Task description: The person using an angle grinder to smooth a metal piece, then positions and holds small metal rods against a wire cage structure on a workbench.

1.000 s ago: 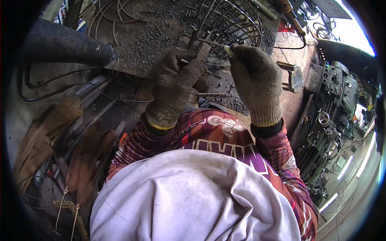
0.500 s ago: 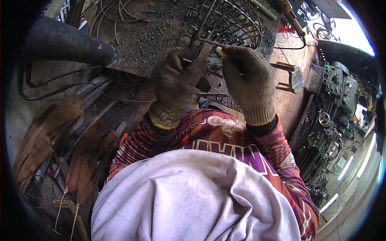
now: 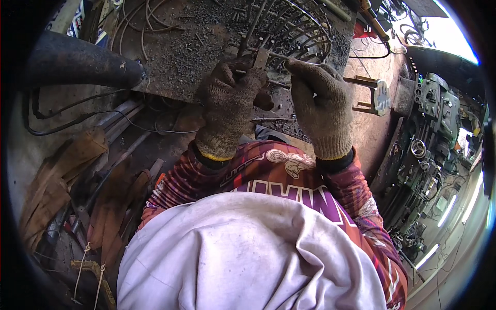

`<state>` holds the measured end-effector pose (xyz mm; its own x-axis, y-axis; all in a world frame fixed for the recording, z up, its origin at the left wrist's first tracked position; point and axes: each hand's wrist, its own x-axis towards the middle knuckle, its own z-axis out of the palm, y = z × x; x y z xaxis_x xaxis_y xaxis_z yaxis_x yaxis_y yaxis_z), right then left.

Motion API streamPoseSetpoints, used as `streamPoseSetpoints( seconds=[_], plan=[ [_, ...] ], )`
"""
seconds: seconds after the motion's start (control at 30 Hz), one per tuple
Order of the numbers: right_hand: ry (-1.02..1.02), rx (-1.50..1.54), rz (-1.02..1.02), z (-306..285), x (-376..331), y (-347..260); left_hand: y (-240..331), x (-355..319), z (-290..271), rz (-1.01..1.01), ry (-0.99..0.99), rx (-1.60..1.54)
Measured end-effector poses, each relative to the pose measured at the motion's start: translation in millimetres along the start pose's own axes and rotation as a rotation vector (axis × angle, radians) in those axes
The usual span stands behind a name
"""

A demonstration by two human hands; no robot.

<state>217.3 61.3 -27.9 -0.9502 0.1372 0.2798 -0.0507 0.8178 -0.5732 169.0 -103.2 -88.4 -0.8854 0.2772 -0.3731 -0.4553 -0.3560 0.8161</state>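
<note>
- Left hand (image 3: 230, 93), gloved, closed around a flat metal bar (image 3: 262, 58).
- Bar projecting toward the far side, near a curved-rod frame (image 3: 327, 32).
- Right hand (image 3: 324, 103), gloved, curled just right of the bar; cannot tell whether pinching anything.
- Grit-strewn table (image 3: 166, 77) beneath the frame.

Two gloved hands (image 3: 226, 103), one metal cage (image 3: 329, 37), one stool (image 3: 381, 97)

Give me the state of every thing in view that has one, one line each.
Left hand: gloved, closed on the flat metal piece.
Flat metal piece: held, its end jutting past the fingers.
Right hand: gloved, fingers bent; whether anything is in its grip is unclear.
Metal table: strewn with dark bits.
Tube light: lit.
Green machine: running or not, cannot tell.
White cloth: creased.
</note>
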Motion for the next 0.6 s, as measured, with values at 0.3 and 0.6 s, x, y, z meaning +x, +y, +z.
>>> streamPoseSetpoints(
  seconds=[0.3, 0.6],
  plan=[
    [0.074, 0.02, -0.063, 9, 7, 4, -5, 6, -3, 0.033, -0.031, 0.126],
    [0.094, 0.054, 0.063, 18, 14, -2, 9, 0, 9, 0.005, 0.045, 0.159]
  ],
)
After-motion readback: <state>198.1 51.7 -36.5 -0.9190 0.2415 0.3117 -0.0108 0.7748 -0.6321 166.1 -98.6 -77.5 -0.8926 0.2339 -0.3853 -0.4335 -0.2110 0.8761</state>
